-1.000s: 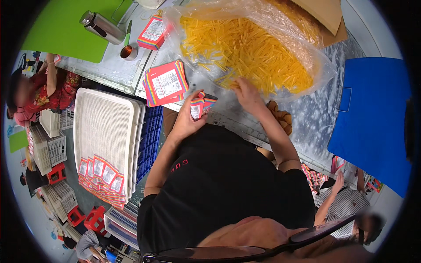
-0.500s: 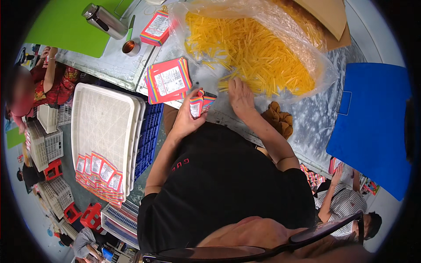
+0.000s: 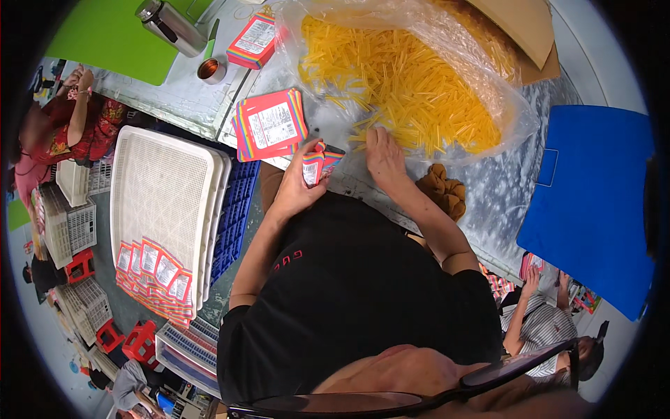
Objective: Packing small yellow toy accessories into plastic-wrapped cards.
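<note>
My left hand (image 3: pixel 299 183) is closed round a small red printed packet (image 3: pixel 312 167) with a rainbow band and a white label. The packet bends open at its top, and what is inside is hidden. Just beyond this hand lies a stack of flat red packets (image 3: pixel 272 126) of the same pattern. My right hand (image 3: pixel 386 160) rests at the near edge of a loose pile of thin yellow plastic sticks (image 3: pixel 405 84). Its fingers are curled down among the sticks; the fingertips are hidden. The pile spills from a clear plastic bag (image 3: pixel 520 129).
Left of me, stacked white mesh trays (image 3: pixel 164 181) hold overlapping packets (image 3: pixel 157 272). A red packet bundle (image 3: pixel 252 40), steel flask (image 3: pixel 171 26) and metal cup (image 3: pixel 211 70) stand farther back. A brown cloth scrunchie (image 3: pixel 443 192) lies near my right forearm. A blue board (image 3: pixel 593 202) is at right. Co-workers sit on both sides.
My right hand has drawn slightly back toward me and to the right, fingers still curled at the sticks. My left hand keeps its hold on the packet. The view has shifted a little.
</note>
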The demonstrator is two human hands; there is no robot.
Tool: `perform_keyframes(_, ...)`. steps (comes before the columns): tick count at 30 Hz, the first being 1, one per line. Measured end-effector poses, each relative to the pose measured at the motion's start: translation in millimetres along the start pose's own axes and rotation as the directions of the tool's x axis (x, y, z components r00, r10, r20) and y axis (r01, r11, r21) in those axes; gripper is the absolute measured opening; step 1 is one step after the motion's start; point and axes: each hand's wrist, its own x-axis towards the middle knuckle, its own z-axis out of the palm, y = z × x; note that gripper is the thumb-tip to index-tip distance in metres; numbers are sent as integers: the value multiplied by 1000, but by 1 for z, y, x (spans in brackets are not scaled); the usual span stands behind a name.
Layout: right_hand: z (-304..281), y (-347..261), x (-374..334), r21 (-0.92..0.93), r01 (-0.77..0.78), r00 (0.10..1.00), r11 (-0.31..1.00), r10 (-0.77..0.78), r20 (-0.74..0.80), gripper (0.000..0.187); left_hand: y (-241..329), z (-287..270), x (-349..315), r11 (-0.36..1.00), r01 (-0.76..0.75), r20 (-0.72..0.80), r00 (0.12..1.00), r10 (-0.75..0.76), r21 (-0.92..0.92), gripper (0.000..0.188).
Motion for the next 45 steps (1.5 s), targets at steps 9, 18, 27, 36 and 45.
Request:
perform_keyframes(9, -2, -2, -1, 31, -25, 996, 999, 22, 90, 13, -3, 0, -1, 1000, -7, -13, 1000, 7, 11, 79)
perform_keyframes(18, -3, -4, -9, 80, -11, 989, 997, -1, 149, 13, -2, -1, -1, 1000, 23, -7, 1000, -23, 6, 78)
perform_keyframes(27, -76, 9, 7, 504, -152, 906, 850, -84, 415, 30, 10, -2, 0, 979, -21, 56, 998, 10, 205, 94)
perform_keyframes(36, -101, 6, 34, 514, -72, 754, 855, -291, 589, 25, 5, 6, 0, 965, -103, 162, 985, 64, 242, 111)
perform_keyframes(45, -95, 11, 35, 553, 30, 731, 833, -395, 556, 15, -8, 10, -1, 979, -124, 179, 979, 94, 164, 110)
